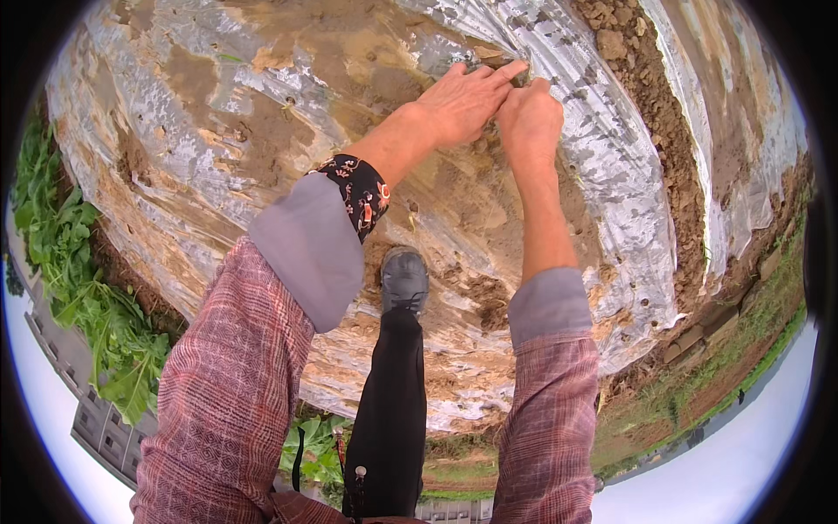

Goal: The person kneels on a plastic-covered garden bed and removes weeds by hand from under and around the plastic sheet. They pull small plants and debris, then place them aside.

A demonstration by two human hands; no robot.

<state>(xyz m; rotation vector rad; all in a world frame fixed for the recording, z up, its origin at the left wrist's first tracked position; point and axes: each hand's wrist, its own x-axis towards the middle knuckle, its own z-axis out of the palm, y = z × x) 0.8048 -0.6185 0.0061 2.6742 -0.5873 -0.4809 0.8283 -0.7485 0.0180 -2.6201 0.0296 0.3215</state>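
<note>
Silvery plastic mulch film (605,164), smeared with wet brown soil, covers the ground before me. My left hand (466,101) is palm down with its fingers stretched towards the right, over a muddy patch of the film. Beside it, my right hand (533,118) is curled, its knuckles up, and the fingers of both hands meet. Creases in the film run together at the fingertips, where the right hand appears to pinch it. What lies beneath the fingers of both hands is hidden.
My dark shoe (404,278) stands on the muddy film below the hands. A furrow of loose soil clods (677,157) runs along the right, with another film strip (704,131) beyond it. Leafy green plants (78,262) border the left edge. Small holes dot the film.
</note>
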